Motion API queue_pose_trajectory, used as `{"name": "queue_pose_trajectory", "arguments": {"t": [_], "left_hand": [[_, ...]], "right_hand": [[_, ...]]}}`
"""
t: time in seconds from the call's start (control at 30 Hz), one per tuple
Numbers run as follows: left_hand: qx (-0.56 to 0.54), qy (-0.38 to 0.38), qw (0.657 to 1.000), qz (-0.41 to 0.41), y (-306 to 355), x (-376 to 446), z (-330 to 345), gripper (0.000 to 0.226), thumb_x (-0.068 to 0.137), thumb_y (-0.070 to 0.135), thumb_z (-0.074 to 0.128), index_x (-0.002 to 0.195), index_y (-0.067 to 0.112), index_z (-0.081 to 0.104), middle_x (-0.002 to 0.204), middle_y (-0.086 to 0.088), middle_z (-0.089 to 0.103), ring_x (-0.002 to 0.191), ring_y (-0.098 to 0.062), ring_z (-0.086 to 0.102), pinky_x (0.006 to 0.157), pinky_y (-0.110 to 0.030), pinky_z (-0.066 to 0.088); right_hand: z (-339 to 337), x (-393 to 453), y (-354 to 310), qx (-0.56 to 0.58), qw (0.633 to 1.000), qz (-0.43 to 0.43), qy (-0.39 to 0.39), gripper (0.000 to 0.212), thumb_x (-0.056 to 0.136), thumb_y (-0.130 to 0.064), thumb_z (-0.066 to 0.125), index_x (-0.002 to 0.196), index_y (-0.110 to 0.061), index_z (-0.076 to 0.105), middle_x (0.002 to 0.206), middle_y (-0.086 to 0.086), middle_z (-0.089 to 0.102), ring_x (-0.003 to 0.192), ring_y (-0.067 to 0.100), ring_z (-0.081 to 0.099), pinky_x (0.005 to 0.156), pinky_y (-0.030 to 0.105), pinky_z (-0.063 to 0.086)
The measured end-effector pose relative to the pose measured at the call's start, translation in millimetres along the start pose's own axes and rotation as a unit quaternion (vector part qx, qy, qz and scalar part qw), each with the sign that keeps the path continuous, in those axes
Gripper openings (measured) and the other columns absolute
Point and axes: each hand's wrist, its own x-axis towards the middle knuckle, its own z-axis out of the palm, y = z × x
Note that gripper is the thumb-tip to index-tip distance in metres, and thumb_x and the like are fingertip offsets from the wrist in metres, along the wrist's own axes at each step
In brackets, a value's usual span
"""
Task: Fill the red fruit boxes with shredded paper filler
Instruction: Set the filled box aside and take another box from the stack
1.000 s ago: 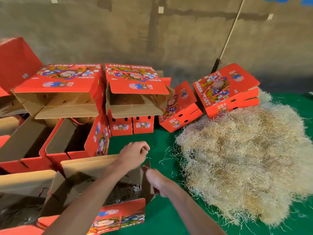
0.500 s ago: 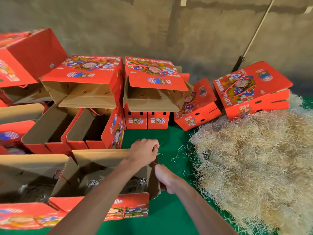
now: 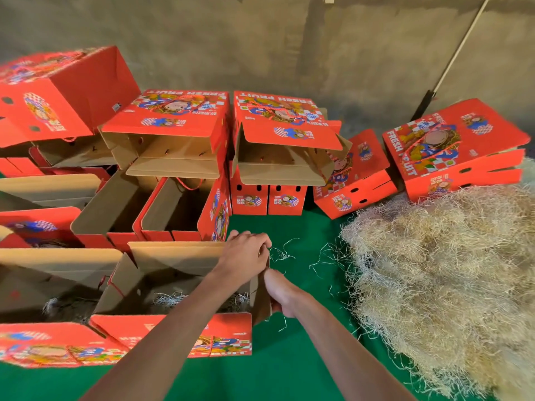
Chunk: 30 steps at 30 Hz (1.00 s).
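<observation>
Cardboard flap (image 3: pixel 260 296) hiding right hand (image 3: pixel 282 295) fingers, grip unclear, left hand (image 3: pixel 246 257) clutching flap's top edge

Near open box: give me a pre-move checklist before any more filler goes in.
1. Near open box has its top open: ok.
2. Some filler already inside: ok; whether enough, cannot tell.
3. Side flap clear of the opening: cannot tell; both hands are on it.
4. Left hand free to grab filler: not ok.
5. Right hand free: not ok.
6. Shredded paper pile beside the box on the green table: ok.
</observation>
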Motion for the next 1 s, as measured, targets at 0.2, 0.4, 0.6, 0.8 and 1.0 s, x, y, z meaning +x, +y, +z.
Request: {"name": "queue_pose_trajectory", "arguments": {"t": [0.2, 0.4, 0.6, 0.8, 1.0], "left_hand": [[-0.024, 0.006, 0.999, 0.024, 14.9, 12.9, -4.7, 0.022, 0.097, 0.027, 0.053, 0.114, 0.029, 0.066, 0.099, 0.012, 0.072, 0.091, -0.008, 0.061, 0.099, -0.033, 0.038], [-0.086, 0.033, 0.995, 0.043, 51.7, 58.9, -19.1, 0.018, 0.096, 0.024, 0.06, 0.112, 0.027, 0.067, 0.107, 0.01, 0.071, 0.088, -0.007, 0.066, 0.093, -0.033, 0.052], [-0.017, 0.151, 0.988, 0.003, 68.7, 130.5, -35.3, 0.05, 0.088, 0.024, 0.068, 0.135, 0.019, 0.053, 0.132, -0.001, 0.055, 0.122, -0.018, 0.051, 0.107, -0.041, 0.043], [0.012, 0.288, 0.947, -0.142, 24.6, 183.8, -70.9, 0.09, 0.071, 0.027, 0.084, 0.144, 0.013, 0.033, 0.15, -0.014, 0.036, 0.137, -0.035, 0.033, 0.112, -0.053, 0.031], [0.036, 0.285, 0.935, -0.208, -16.9, 200.4, -76.7, 0.098, 0.066, 0.035, 0.087, 0.144, 0.012, 0.031, 0.144, -0.012, 0.043, 0.132, -0.035, 0.039, 0.104, -0.053, 0.036]], "right_hand": [[-29.8, -13.4, 1.7, 0.008, 1.0, -0.002, 0.024, 0.076, 0.08, -0.085, 0.035, 0.099, -0.021, 0.072, 0.098, 0.012, 0.075, 0.086, 0.03, 0.075, 0.068, 0.042, 0.062], [-106.7, -35.4, -36.0, 0.058, 0.976, -0.09, 0.188, 0.061, 0.09, -0.072, 0.049, 0.111, -0.017, 0.065, 0.107, 0.009, 0.073, 0.09, 0.027, 0.074, 0.077, 0.05, 0.062], [-189.0, -48.3, -93.5, 0.06, 0.95, -0.184, 0.246, 0.047, 0.094, -0.051, 0.062, 0.128, -0.02, 0.055, 0.122, 0.002, 0.064, 0.1, 0.019, 0.068, 0.076, 0.035, 0.062], [-244.8, -11.4, -136.3, 0.04, 0.936, -0.215, 0.276, 0.062, 0.09, -0.037, 0.073, 0.141, -0.015, 0.045, 0.12, 0.008, 0.058, 0.111, 0.029, 0.062, 0.092, 0.051, 0.057], [-248.6, 49.1, -165.5, 0.015, 0.941, -0.211, 0.265, 0.045, 0.089, -0.028, 0.075, 0.126, -0.014, 0.055, 0.111, 0.007, 0.067, 0.102, 0.027, 0.064, 0.095, 0.049, 0.054]]}}
